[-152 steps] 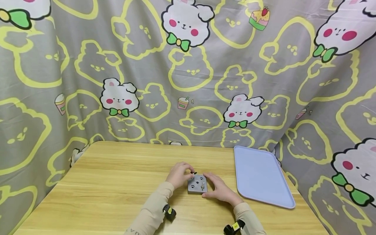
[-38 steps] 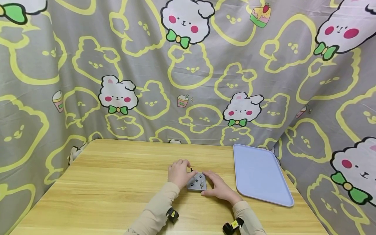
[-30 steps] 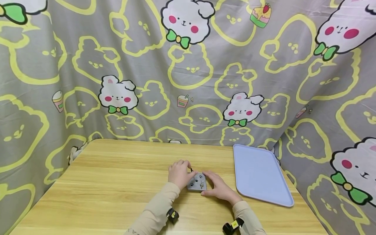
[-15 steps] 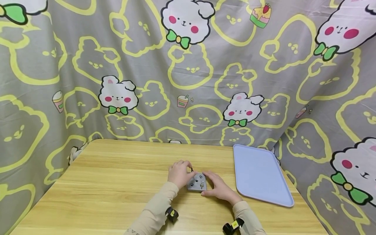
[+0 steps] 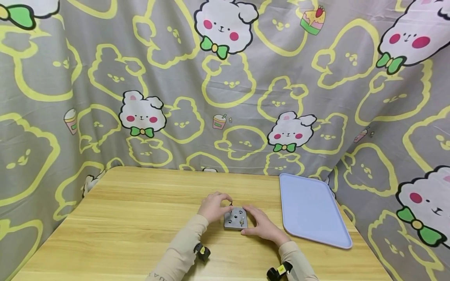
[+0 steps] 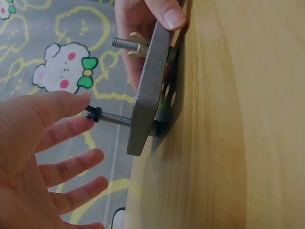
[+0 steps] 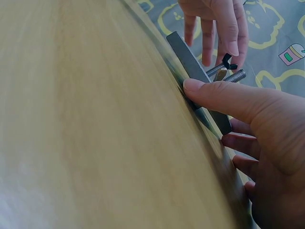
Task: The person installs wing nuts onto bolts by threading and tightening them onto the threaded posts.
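A grey metal plate with several holes lies on the table, with bolts standing up through it. My left hand is at its far left corner, where thumb and forefinger pinch a black wing nut near the top of a bolt. The other left fingers are spread apart. A brass-coloured wing nut sits low on the second bolt, close to the plate. My right hand holds the plate's right side, thumb at the near edge and fingers at the far edge. Bolt heads show beneath the plate.
A pale blue tray lies to the right on the wooden table. Behind the table hangs a grey patterned curtain. Each wrist carries a small black camera, such as the left wrist camera.
Over the last second my left wrist has turned and drawn slightly left, uncovering more of the plate's left side. The right hand and the plate keep their places.
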### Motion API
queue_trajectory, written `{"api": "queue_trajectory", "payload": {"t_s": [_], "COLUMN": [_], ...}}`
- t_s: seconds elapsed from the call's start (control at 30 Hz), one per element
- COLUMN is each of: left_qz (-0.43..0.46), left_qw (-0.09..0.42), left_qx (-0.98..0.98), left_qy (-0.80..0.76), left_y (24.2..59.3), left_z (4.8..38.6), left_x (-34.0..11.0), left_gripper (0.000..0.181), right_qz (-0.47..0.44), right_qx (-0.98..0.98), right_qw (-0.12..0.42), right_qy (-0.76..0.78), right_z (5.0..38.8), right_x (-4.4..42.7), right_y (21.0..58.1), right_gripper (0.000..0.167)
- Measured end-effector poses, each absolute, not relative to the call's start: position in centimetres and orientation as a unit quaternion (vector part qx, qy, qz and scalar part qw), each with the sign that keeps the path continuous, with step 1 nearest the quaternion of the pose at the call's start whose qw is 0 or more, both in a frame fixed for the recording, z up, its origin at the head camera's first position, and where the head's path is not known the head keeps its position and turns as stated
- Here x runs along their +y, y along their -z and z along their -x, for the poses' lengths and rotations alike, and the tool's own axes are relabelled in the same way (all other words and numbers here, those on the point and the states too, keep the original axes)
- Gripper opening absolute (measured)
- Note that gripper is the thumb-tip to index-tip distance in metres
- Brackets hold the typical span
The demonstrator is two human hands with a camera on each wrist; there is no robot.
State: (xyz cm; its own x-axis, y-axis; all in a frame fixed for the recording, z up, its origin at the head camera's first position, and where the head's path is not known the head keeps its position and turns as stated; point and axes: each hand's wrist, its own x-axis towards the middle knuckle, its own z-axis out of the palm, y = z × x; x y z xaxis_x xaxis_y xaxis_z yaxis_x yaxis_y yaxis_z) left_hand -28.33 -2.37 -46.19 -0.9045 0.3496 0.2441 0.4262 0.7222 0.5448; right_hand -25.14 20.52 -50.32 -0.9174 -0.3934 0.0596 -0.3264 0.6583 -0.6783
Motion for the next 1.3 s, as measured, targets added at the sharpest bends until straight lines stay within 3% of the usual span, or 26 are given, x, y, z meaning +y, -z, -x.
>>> {"api": "queue_trajectory", "payload": {"t_s": [0.77,1.1,1.3], "left_qz": [0.247,0.209,0.187], "left_qw": [0.041,0.033,0.056], "left_qx": [-0.91,-0.911,-0.916], "left_qy": [0.332,0.353,0.351], "left_y": [46.4,47.1,47.1], "left_z": [28.5,29.0,29.2], "left_x": [-2.8,-2.9,-2.9], "left_gripper": [0.02,0.024,0.008], "right_qz": [0.199,0.195,0.197], "right_qx": [0.911,0.912,0.908], "right_qw": [0.04,0.043,0.043], "right_qy": [0.359,0.357,0.368], "right_z": [25.3,25.2,25.1], "right_x": [20.6,20.6,20.5], "right_y": [50.6,50.6,50.4], "right_gripper": [0.091,0.091,0.091]}}
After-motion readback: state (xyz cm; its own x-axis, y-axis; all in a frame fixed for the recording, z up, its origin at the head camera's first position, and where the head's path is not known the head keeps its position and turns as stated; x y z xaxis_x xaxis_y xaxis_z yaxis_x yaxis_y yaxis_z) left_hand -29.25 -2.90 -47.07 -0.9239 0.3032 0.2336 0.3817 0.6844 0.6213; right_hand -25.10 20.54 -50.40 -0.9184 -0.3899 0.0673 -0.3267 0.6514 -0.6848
